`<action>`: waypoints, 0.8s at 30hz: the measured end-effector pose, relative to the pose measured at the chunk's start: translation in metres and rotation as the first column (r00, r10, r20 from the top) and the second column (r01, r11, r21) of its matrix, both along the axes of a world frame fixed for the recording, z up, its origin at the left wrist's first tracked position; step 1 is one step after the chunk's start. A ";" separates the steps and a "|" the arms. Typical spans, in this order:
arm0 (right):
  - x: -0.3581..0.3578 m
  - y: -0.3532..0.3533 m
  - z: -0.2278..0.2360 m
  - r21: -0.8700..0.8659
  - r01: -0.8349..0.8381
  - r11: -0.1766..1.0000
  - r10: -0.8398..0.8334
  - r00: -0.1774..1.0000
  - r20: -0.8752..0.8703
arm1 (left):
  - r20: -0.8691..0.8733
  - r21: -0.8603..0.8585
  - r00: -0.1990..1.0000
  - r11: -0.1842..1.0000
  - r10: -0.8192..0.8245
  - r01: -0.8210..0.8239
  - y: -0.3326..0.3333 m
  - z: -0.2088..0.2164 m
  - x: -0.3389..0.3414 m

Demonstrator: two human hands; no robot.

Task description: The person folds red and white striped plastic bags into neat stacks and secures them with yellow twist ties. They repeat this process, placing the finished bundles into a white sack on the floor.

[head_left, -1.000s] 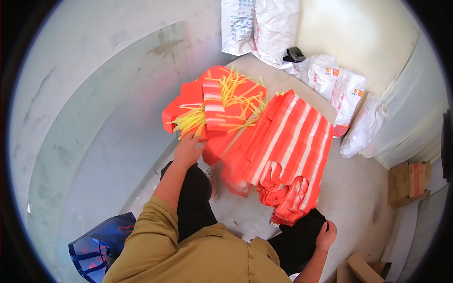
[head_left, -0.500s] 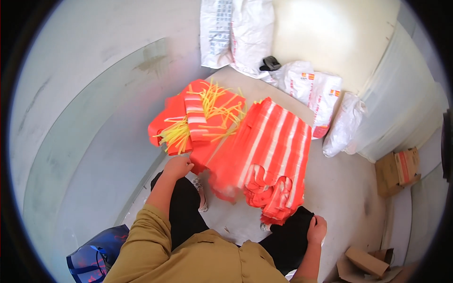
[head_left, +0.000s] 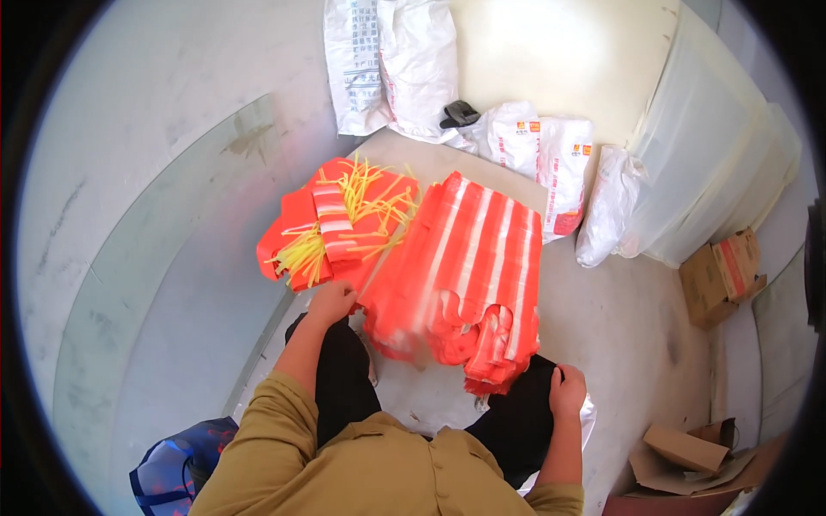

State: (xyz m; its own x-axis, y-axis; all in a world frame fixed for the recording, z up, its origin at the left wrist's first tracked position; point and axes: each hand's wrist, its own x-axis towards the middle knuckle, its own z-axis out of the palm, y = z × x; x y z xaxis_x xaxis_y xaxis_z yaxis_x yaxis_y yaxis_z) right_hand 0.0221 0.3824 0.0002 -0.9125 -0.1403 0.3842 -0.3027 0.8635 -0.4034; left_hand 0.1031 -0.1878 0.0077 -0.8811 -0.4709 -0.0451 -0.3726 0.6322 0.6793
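A stack of red-and-white striped plastic bags lies spread before my knees, its near end bunched and cut into handle shapes. Behind it on the left is a folded red bundle with a striped band across it and loose yellow strips on top. My left hand is closed above my left knee, its fingertips at the left edge of the red plastic; what lies between them is hidden. On the outer side of my right knee, my right hand rests against the black trousers with curled fingers, away from the bags.
White woven sacks stand by the far wall with a dark object among them. Cardboard boxes sit at the right, with an opened carton nearer. A blue bag is at the lower left beside the wall.
The whole view has shifted, so the bags and sacks appear farther left. Both hands keep nearly the same places by my knees, and the striped stack still lies in front of me.
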 end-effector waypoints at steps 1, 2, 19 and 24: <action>0.000 0.000 0.000 -0.002 0.003 1.000 -0.003 1.000 0.007 | -0.025 0.055 1.000 0.998 0.009 -0.008 0.004 0.003 0.001; 0.000 -0.001 0.002 -0.005 0.006 1.000 -0.006 1.000 0.013 | -0.047 0.084 0.999 0.996 0.005 -0.001 0.004 -0.001 0.001; 0.000 0.001 0.004 -0.001 0.048 0.999 -0.048 0.995 0.088 | -0.305 -0.097 0.951 0.991 0.055 -0.088 0.002 -0.062 -0.035; 0.003 0.023 -0.005 0.032 0.091 0.995 -0.093 0.992 0.084 | -0.201 -0.275 0.979 0.961 -0.039 -0.018 0.002 -0.060 -0.037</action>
